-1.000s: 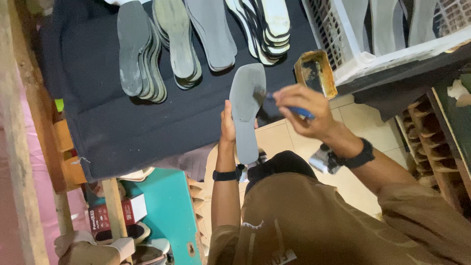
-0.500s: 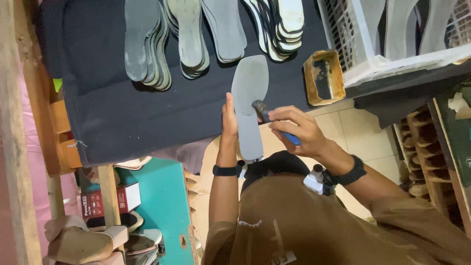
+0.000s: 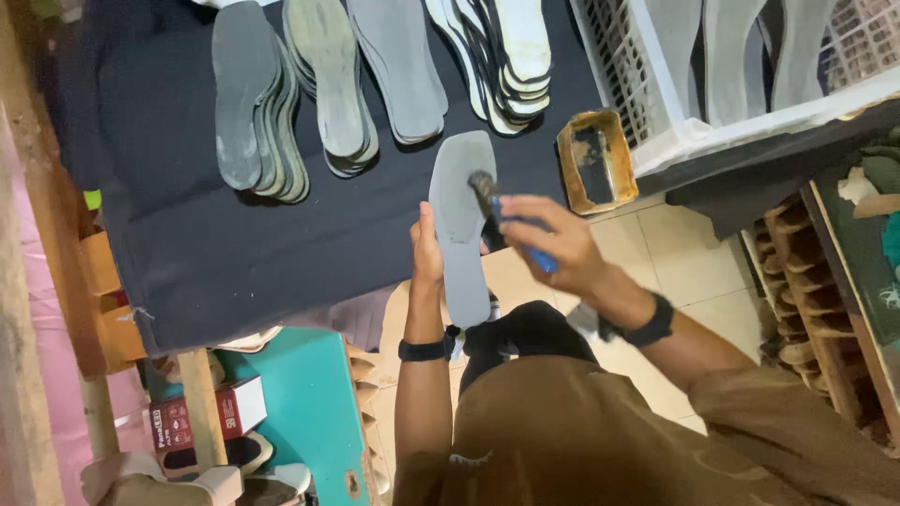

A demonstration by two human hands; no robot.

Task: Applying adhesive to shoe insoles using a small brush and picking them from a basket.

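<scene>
Two hands work just past the dark table's near edge (image 3: 234, 309), over open tiled floor. Left hand (image 3: 427, 253) grips the grey insole (image 3: 461, 225) from its 9 o'clock side, fingers curled behind. Right hand (image 3: 548, 245), at 3 o'clock, closes on a blue-handled brush (image 3: 506, 225) touching the insole. Glue tin (image 3: 597, 161) sits at 2 o'clock.

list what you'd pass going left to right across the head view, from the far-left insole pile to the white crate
dark grey insole pile → greenish insole pile → grey insole pile → left hand → grey insole held upright → right hand with blue-handled brush → small glue tray → white crate
</scene>
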